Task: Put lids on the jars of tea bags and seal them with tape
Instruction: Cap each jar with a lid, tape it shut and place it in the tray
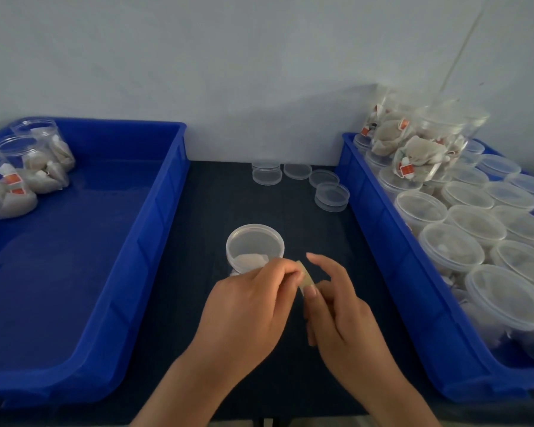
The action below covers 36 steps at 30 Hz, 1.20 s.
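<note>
In the left bin [167, 211], three jars [28, 167] lay at the far corner. On the dark surface [222, 195] stood a lidded jar [255, 246]. Just in front of it, the left hand [247, 312], fingers curled, pinched the top of a short tape strip [307, 278]. The right hand [342, 315] pinched its lower end, forefinger raised. Loose lids [296, 171] sat behind. The right bin [383, 229] held many lidded jars.

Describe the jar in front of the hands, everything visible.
The jar is a round, clear plastic tub with a translucent lid on top. It stands upright on the dark table between the left blue tray and the right blue tray, a tea bag showing inside. The left hand hides its lower front; contact cannot be told.
</note>
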### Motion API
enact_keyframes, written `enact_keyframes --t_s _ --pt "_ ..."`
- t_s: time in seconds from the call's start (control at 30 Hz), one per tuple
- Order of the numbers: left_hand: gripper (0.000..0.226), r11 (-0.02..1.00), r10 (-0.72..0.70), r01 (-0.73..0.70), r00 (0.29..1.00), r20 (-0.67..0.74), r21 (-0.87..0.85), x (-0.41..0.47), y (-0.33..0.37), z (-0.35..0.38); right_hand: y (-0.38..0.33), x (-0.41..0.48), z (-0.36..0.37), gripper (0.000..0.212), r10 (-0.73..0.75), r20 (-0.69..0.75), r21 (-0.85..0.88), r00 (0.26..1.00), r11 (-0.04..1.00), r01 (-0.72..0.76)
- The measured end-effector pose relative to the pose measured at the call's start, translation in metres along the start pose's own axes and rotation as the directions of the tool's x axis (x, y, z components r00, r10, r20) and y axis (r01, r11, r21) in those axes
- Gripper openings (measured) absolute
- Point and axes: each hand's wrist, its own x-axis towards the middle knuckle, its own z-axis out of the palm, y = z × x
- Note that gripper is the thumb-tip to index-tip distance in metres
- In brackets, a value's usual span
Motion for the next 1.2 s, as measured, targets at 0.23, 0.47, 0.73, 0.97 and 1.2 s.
enact_keyframes --t_s 0.23,0.47,0.73,0.97,1.2 --pt "0.014 0.998 0.043 -0.040 0.997 -0.069 0.043 -0.003 0.000 -0.001 -0.003 -0.004 0.001 0.039 -0.056 0.044 0.072 0.998 0.996 0.052" --pt "0.020 0.983 -0.088 0.068 0.990 -0.113 -0.169 -0.012 -0.006 -0.007 -0.003 0.003 -0.014 0.030 -0.066 0.089 -0.221 0.994 0.972 0.085" --pt "0.050 0.947 -0.219 0.113 0.911 -0.350 -0.299 -0.017 -0.042 0.006 -0.004 0.015 -0.033 0.034 0.044 0.092 -0.264 0.995 0.964 -0.018" --pt "0.063 0.779 -0.389 0.299 0.920 -0.049 -0.552 0.007 -0.067 0.031 -0.015 0.034 -0.032 0.025 0.145 0.208 -0.403 0.967 0.914 -0.050" --pt "0.060 0.832 -0.325 0.302 0.945 0.033 -0.465 0.021 -0.063 0.028 -0.025 0.056 -0.028 0.030 0.225 0.257 -0.356 0.940 0.926 -0.124"
